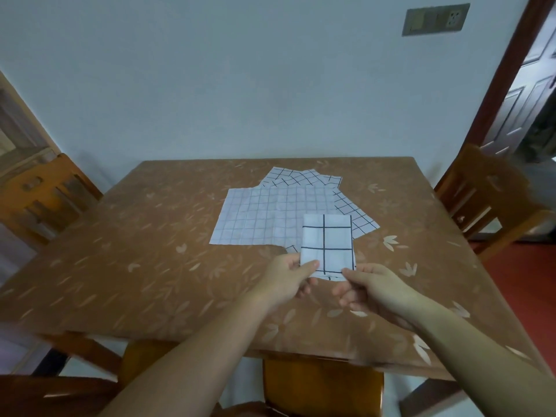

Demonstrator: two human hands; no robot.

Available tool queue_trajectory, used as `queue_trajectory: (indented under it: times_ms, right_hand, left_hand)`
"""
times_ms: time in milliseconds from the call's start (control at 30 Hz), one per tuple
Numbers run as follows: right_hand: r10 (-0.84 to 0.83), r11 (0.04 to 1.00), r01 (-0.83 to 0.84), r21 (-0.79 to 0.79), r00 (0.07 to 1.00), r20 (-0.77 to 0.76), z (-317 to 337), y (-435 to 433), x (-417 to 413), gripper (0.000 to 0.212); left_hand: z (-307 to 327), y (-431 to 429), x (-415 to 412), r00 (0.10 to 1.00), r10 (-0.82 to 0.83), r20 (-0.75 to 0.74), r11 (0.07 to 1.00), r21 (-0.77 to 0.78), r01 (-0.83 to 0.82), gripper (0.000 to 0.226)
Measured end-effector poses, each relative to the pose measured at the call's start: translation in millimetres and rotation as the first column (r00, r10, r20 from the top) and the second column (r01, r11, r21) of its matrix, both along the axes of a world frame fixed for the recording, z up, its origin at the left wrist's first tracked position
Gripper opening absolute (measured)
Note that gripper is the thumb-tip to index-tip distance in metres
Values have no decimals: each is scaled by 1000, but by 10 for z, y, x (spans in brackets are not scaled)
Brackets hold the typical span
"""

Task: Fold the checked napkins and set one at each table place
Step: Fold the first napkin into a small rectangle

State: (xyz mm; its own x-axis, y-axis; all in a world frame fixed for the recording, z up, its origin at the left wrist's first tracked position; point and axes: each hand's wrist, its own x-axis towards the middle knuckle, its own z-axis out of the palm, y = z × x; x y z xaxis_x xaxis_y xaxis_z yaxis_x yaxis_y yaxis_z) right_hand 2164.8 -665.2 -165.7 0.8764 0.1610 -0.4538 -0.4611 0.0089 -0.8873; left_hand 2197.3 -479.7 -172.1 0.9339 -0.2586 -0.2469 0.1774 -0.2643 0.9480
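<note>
Left hand [288, 276] and right hand [374, 291] pinch a folded napkin [327, 242] over the leaf-patterned table [135, 236] by a pale wall [210, 85].

I count one folded napkin [327, 242], at least three flat napkins [264, 218], my left hand [288, 278] and right hand [376, 288], three chairs [45, 191], one worktop [150, 251].

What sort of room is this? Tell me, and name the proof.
Probably a home dining room: a square table under a brown leaf-patterned cover, wooden chairs at its left and right sides, and white checked cloth napkins spread on it.
</note>
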Motion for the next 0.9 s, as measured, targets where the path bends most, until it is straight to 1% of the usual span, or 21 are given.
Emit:
queue_trajectory:
  times_ms: [67,167,300,367,433,533,567,633,700,767,833,900]
  right_hand:
    - [1,1000,-1,9,999,-35,-44,-35,-1,22]
    - [10,1000,-9,6,998,-63,-87,-6,-8,21]
    - [-7,999,3,-48,998,-70,-95,72,10,21]
    - [-50,996,45,-70,997,-64,-90,101,22,23]
    - [-86,991,82,-102,996,-30,-93,85,32,26]
    - [-134,983,135,-127,991,13,-97,-44,20,28]
    - [-146,982,148,-120,989,23,-99,-107,8,28]
    - [-143,984,146,-106,989,35,-99,-247,-21,29]
    - [-140,983,145,-110,989,54,-119,-417,-56,27]
    - [-163,983,168,-72,984,65,-146,-630,-79,25]
    - [-182,983,181,28,982,52,-163,-893,-94,26]
    - [-173,973,169,155,985,11,-153,-1172,-106,31]
  left_hand:
    - [-62,-8,-27,1000,-4,-8,1000,15,4,13]
    - [-118,54,1,999,7,-33,1000,19,-7,18]
    - [-207,145,117,999,10,-50,1000,-27,-12,20]
    - [-261,128,185,997,0,-75,996,-86,-7,23]
    - [-296,57,234,992,-33,-125,985,-174,11,24]
    - [-282,-105,226,968,-109,-225,962,-271,45,19]
    - [-279,-169,208,962,-133,-238,958,-279,64,18]
    - [-278,-317,169,958,-183,-219,958,-257,125,17]
    - [-249,-490,137,958,-203,-203,957,-246,151,20]
    - [-190,-695,107,959,-185,-215,953,-278,121,21]
    - [-112,-932,35,954,-176,-242,941,-326,91,20]
    - [-66,-1202,-58,955,-161,-247,941,-331,73,19]
